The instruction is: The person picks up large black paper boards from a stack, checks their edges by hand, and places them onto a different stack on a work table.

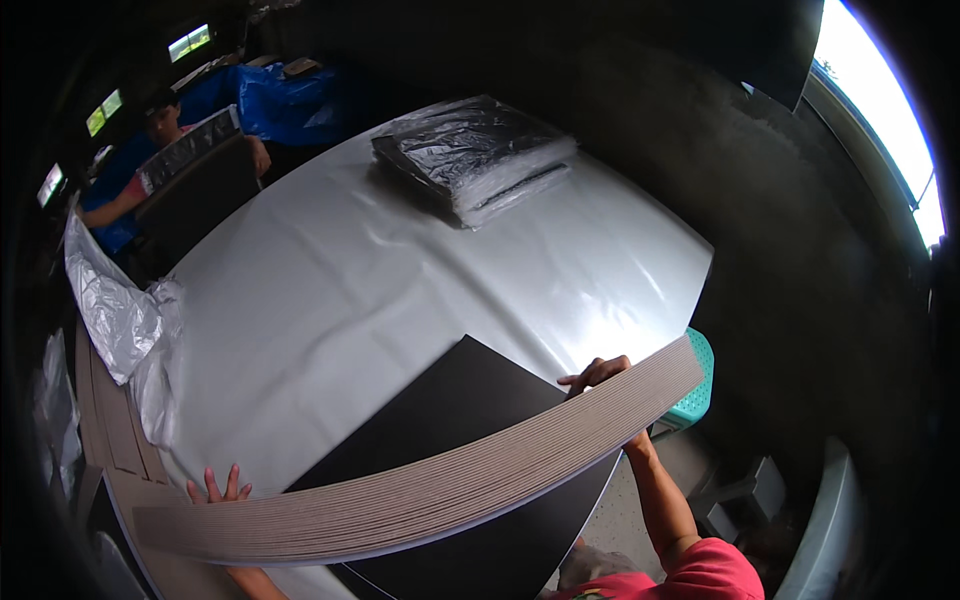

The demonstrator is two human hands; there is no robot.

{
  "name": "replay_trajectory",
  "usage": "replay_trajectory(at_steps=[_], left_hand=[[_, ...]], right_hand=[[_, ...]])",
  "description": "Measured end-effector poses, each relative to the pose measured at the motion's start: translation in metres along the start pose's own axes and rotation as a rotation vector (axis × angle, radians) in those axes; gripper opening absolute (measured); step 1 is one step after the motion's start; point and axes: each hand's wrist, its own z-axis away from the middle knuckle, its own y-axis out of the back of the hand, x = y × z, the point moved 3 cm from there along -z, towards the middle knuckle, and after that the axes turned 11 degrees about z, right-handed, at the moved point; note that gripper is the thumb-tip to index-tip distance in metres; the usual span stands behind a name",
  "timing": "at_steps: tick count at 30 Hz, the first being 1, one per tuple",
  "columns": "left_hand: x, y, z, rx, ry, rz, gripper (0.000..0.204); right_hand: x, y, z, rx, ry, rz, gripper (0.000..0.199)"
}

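Note:
I hold a thick stack of flat grey-brown boards [420,490] on edge, its long side facing me, above a black board [450,420] lying on the table. My left hand [218,487] grips the stack's left end, fingers showing over its top edge. My right hand [597,373] grips the right end, fingers curled over the top. The stack stands across the near part of the table covered in shiny white plastic sheet [400,270].
A pile of black boards wrapped in clear plastic [475,157] lies at the table's far side. Another person [150,160] at the far left holds a wrapped board. Crumpled plastic [120,310] hangs at the left edge. A teal plastic stool [700,390] stands right of the table.

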Motion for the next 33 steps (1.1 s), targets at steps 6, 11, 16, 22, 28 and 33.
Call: replay_trajectory(at_steps=[6,11,16,22,28,33], left_hand=[[-0.029,0.077,-0.007,0.522,0.536,2.721,0.055],[-0.041,0.195,-0.029,0.104,0.357,3.716,0.055],[-0.051,0.359,-0.016,-0.740,-0.438,3.760,0.056],[-0.094,0.586,0.063,-1.107,-1.358,3.231,0.056],[-0.130,0.772,0.176,-1.098,-1.809,2.737,0.057],[-0.153,0.904,0.262,-1.108,-2.099,2.384,0.058]], right_hand=[[0.005,-0.007,0.017,0.160,-0.143,0.395,0.087],[-0.081,0.045,0.038,0.192,-0.302,0.400,0.079],[-0.170,0.148,0.158,0.490,-0.534,0.459,0.072],[-0.273,0.280,0.380,0.925,-0.852,0.513,0.072],[-0.348,0.356,0.631,1.342,-1.024,0.357,0.069],[-0.386,0.384,0.800,1.649,-1.176,0.362,0.073]])
